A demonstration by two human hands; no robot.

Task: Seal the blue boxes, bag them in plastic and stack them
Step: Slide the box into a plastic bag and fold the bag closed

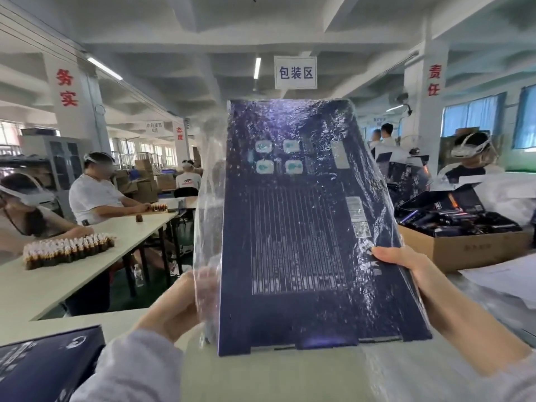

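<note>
A large dark blue box [301, 221] stands upright in front of me, its printed back face toward the camera, inside a clear plastic bag [207, 204] that hangs loose along its left side. My left hand [174, 306] grips the bag and the box's lower left edge. My right hand [406, 265] holds the lower right edge, thumb on the printed face. Another dark blue box [43, 364] lies at the lower left on the table.
A pale table [261, 375] lies below the box. A cardboard carton [464, 245] with dark goods sits at right, white sheets [504, 274] beside it. Seated people work at a long table [72, 265] with small bottles [66, 250] on the left.
</note>
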